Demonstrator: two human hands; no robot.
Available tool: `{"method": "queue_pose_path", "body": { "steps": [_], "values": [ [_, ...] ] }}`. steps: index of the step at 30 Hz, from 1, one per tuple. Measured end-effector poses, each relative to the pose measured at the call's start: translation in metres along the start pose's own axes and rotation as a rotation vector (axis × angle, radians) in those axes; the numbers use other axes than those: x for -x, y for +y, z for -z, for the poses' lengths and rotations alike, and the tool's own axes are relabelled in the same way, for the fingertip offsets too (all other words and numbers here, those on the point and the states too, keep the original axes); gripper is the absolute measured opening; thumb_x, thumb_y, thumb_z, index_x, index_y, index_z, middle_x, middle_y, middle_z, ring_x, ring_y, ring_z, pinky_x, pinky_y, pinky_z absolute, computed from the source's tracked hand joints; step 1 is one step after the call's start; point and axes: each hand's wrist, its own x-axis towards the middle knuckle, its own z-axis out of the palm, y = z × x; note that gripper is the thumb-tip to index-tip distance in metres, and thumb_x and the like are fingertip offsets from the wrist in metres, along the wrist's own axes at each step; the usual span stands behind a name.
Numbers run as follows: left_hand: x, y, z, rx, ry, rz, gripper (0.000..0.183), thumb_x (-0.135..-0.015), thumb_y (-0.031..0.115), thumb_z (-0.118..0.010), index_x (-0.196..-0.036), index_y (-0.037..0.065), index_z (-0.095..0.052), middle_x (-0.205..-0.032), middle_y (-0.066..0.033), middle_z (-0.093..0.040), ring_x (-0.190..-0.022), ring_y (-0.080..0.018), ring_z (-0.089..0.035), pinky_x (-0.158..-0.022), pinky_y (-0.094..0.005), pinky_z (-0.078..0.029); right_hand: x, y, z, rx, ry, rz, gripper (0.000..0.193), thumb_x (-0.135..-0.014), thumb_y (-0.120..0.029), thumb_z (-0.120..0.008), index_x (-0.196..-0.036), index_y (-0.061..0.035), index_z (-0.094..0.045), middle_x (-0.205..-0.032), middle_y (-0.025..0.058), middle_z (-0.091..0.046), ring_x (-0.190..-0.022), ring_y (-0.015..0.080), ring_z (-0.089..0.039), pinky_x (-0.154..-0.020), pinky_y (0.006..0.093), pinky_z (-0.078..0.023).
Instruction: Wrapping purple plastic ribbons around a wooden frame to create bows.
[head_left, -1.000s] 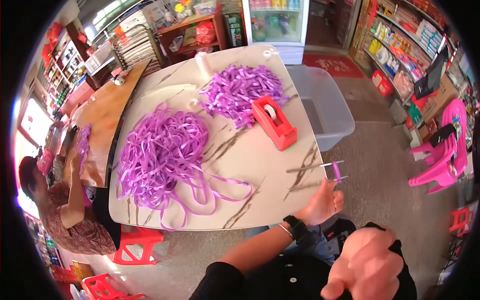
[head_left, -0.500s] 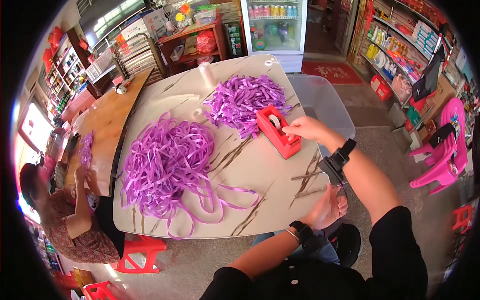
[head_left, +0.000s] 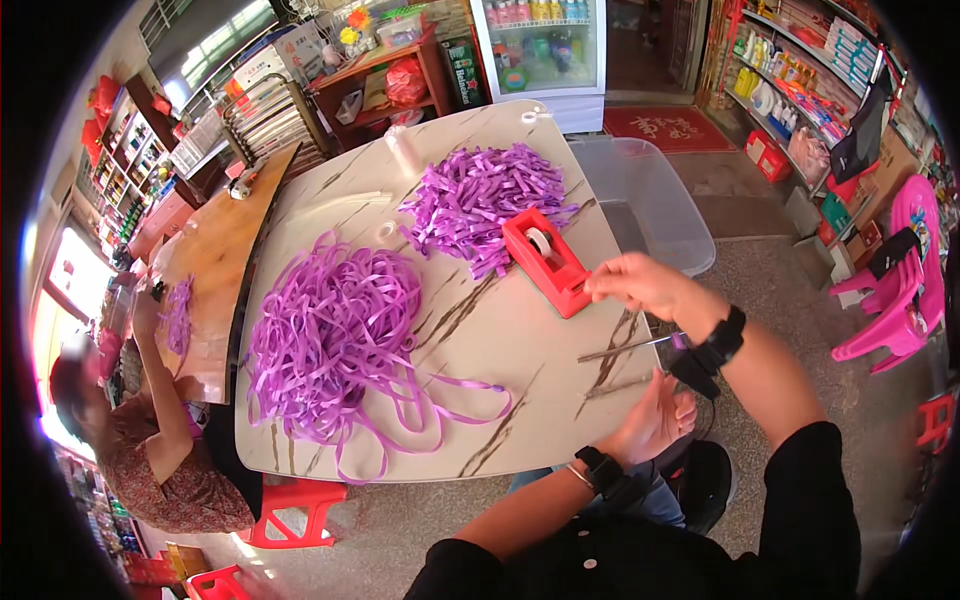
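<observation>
My right hand (head_left: 632, 282) is at the cutter end of a red tape dispenser (head_left: 546, 262), its thumb and fingertips pinched together; whatever they hold is too small to see. A roll of tape (head_left: 538, 241) sits inside the dispenser. At the table's near right edge my left hand (head_left: 655, 420) is closed with curled fingers, and its contents are hidden. Beside it, a thin metal rod (head_left: 625, 350) lies over the edge with a purple bit at its end. A heap of short purple ribbon pieces (head_left: 485, 205) adjoins the dispenser. Long loops of purple ribbon (head_left: 335, 340) pile up at left.
A marble-patterned table (head_left: 480, 365) bears everything. A clear plastic bin (head_left: 650, 215) stands past its right edge. On the table's far side are a white cylinder (head_left: 404, 150) and a small ring (head_left: 387, 232). Another person (head_left: 150, 440) sits at a wooden table (head_left: 215, 260) on the left.
My right hand has moved from the top of the dispenser to just beyond its cutter end, toward me and right. My left hand stays about where it was. The other person's arm has risen.
</observation>
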Motion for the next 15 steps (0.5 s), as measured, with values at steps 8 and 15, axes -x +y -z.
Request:
{"method": "queue_pose_path", "body": {
  "steps": [8,15],
  "values": [
    [-0.001,0.003,-0.006,-0.022,0.017,0.021,0.048,-0.089,0.053,-0.022,-0.082,0.012,-0.045,-0.066,-0.0007,-0.043,-0.065,-0.014,-0.041,-0.064,-0.0266,-0.034,0.007,0.037,-0.002,0.074,0.087,0.006,0.016,-0.078,-0.021,-0.063,-0.082,-0.0051,-0.061,-0.073,-0.0003,-0.061,-0.058,0.0031,-0.047,-0.046,0.0185,-0.032],
    [0.001,-0.002,0.0,0.014,-0.036,-0.014,0.044,-0.09,0.052,-0.023,-0.086,0.017,-0.049,-0.066,-0.0005,-0.042,-0.064,-0.0131,-0.039,-0.062,-0.0256,-0.033,-0.01,0.037,0.0,0.468,0.205,0.144,0.02,-0.074,-0.023,-0.065,-0.075,-0.0032,-0.064,-0.066,0.0029,-0.063,-0.056,0.0114,-0.056,-0.052,0.0255,-0.042]
  ]
}}
